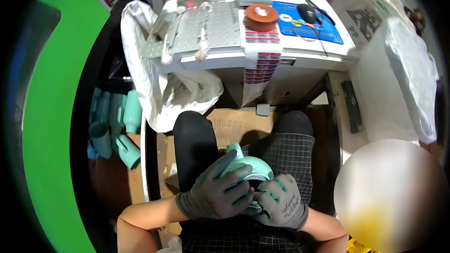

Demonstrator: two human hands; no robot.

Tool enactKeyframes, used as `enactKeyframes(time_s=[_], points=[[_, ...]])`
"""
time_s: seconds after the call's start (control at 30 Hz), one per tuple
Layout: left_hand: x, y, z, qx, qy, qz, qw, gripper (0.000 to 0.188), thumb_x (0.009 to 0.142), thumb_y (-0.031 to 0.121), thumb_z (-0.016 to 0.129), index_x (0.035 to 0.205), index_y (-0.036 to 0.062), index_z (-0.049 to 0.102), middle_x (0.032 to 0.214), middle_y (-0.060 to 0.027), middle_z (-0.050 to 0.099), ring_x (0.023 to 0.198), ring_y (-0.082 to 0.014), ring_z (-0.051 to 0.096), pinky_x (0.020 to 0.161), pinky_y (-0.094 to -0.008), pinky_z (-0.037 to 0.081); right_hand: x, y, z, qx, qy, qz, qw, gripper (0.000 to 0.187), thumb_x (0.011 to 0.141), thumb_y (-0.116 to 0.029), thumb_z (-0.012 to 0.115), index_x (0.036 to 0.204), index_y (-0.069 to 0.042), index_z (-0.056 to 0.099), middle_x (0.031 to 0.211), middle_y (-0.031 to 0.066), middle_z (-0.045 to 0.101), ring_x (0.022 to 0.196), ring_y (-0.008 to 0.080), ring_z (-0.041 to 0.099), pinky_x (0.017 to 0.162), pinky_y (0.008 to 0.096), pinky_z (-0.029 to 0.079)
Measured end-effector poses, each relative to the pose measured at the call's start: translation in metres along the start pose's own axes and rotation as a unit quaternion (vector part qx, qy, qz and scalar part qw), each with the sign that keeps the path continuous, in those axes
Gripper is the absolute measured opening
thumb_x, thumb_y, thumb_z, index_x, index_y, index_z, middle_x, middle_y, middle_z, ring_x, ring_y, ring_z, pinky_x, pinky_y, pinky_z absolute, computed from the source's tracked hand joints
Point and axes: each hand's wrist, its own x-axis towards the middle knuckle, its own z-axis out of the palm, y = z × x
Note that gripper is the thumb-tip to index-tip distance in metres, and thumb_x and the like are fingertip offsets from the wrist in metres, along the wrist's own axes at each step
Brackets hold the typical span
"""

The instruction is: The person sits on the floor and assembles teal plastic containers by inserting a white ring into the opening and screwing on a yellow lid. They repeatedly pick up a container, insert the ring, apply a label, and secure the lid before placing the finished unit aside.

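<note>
Over my lap I hold a mint-green tumbler (254, 165) with a short, stubby handle-like part sticking up at its far left. Its round end tips toward me, and a dark opening shows between my hands. My left hand (220, 189), in a grey work glove, lies over the left side with its fingers curled across the tumbler. On the near right, my right hand (282, 201), gloved too, has its fingers bent at the rim of the opening. Those fingertips are partly hidden, so I cannot tell whether they also pinch something small.
Several mint-green tumblers (132, 112) lie in a carton at the left. Ahead stands a white workbench with a perforated metal plate (218, 26), an orange-brown roll (261, 18) and a blue mat (288, 11). White bags (398, 79) stand at the right; another white bag (143, 65) hangs open ahead left.
</note>
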Motion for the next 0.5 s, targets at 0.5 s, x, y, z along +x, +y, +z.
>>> enactKeyframes(time_s=[0.5], points=[[0.036, -0.008, -0.020, 0.121, -0.070, -0.132, 0.981, 0.018, 0.074, 0.017, 0.073, 0.089, 0.0068, 0.077, 0.091, -0.0100, 0.059, 0.104, -0.0320, 0.059, 0.092, -0.0521, 0.055, 0.036, -0.009, 0.002, -0.114, -0.012, -0.037, 0.993, 0.033, 0.082, -0.034, 0.075, 0.098, -0.006, 0.071, 0.100, 0.0109, 0.062, 0.086, 0.0269, 0.058, 0.069, 0.0387, 0.048]])
